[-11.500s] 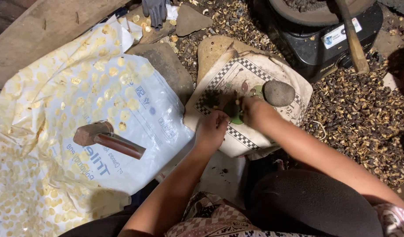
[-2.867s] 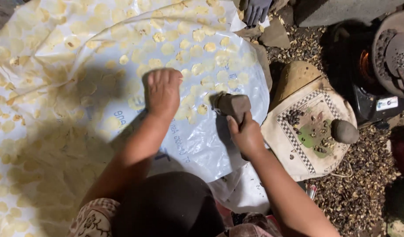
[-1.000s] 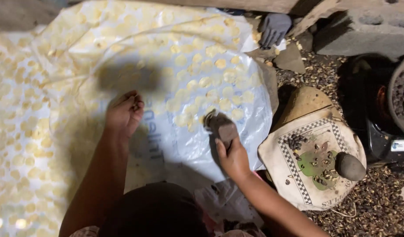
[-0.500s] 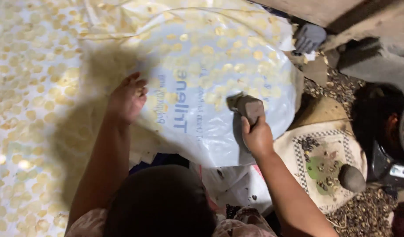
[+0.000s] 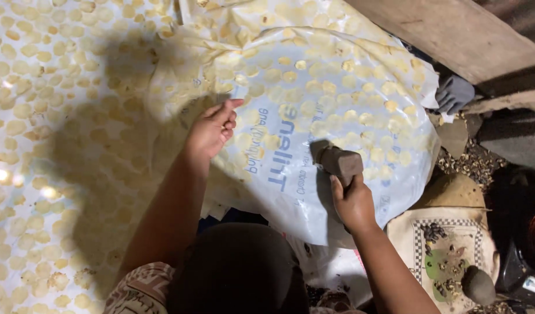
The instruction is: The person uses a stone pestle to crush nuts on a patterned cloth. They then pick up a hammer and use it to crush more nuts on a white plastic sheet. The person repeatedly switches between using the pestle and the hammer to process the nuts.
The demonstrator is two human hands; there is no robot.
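The right hand [image 5: 353, 203] is gripping a stone-headed hammer [image 5: 339, 161], fingers wrapped tight round its handle, the blunt head pointing toward eleven o'clock and resting on the white plastic sheet [image 5: 302, 192]. The left hand [image 5: 212, 129] is sitting at nine o'clock from the hammer, fingers curled in and fingertips pinching at the sheet; whether it is holding anything is hard to tell. Flat pale-yellow discs [image 5: 337, 75] are covering most of the sheet from twelve round to eight o'clock, so plenty looks done. At four o'clock a patterned mat [image 5: 407, 238] is carrying a round stone [image 5: 478, 285] and dark seeds [image 5: 433, 232], seemingly unflattened as yet.
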